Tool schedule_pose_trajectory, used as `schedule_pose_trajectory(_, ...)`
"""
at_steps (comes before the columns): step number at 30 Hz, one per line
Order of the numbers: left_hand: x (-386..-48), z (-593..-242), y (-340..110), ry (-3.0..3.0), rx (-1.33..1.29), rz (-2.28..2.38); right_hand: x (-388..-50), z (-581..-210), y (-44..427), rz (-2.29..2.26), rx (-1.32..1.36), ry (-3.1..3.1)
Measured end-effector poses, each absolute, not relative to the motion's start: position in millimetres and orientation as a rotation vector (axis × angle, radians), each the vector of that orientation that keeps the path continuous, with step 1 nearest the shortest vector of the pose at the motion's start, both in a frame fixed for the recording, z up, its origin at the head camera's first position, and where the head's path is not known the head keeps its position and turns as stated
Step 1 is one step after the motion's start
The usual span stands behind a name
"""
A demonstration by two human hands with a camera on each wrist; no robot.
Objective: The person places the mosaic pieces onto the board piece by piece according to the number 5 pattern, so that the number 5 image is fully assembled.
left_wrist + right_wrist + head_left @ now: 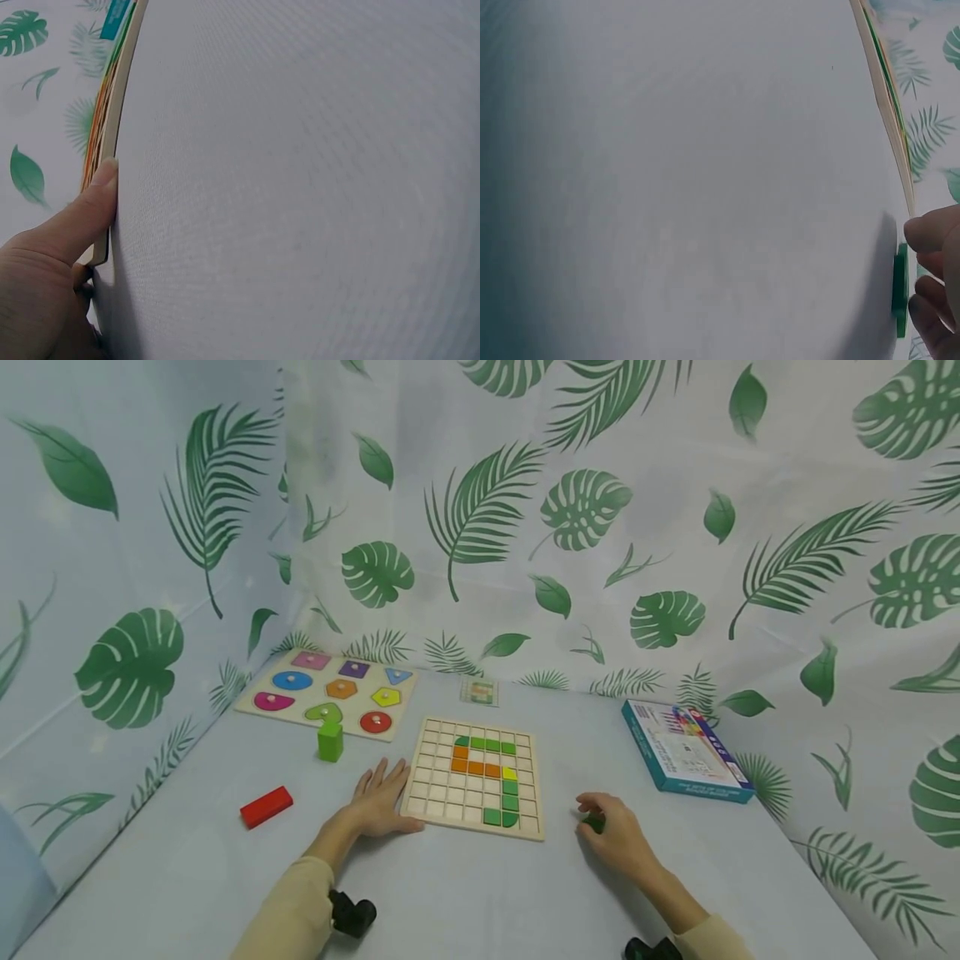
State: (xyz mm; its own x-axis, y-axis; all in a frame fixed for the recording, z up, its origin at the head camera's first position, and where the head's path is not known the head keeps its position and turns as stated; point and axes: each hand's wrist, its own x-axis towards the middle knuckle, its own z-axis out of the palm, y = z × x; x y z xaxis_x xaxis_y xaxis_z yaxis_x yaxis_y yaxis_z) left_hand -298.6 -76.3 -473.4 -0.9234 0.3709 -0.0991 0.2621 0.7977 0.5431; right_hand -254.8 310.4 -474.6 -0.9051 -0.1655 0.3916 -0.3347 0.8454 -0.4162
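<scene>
A wooden grid board [442,781] lies mid-table, with green, orange and yellow tiles set in some squares as a winding path. My left hand [381,802] rests at its near left corner, fingers spread and straight. In the left wrist view the thumb [105,174] touches the board's edge [112,127]. Right of the board, my right hand [617,835] curls its fingers about a small green tile [595,822]. The right wrist view shows the green tile [901,292] edge-on at the fingertips [919,304]; part of it is hidden.
A shape puzzle board [300,693] with colourful knobbed pieces lies back left. Near it stands a green block [330,743], and a red block [266,807] lies further forward. A small pattern card [479,692] is behind the grid board. A flat box [686,752] lies at right.
</scene>
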Motion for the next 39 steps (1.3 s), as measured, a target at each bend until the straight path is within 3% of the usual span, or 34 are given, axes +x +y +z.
schedule_pose_trajectory(13,-298.0,-474.4,-76.6,2.79,0.5,0.796,-246.6,-475.0,328.5,0.695,0.309,-2.722)
schedule_pose_trajectory(39,-297.9,-473.6,-75.1,2.799,0.489,0.807,-253.2,-468.9,315.4,0.736,0.266,-2.784)
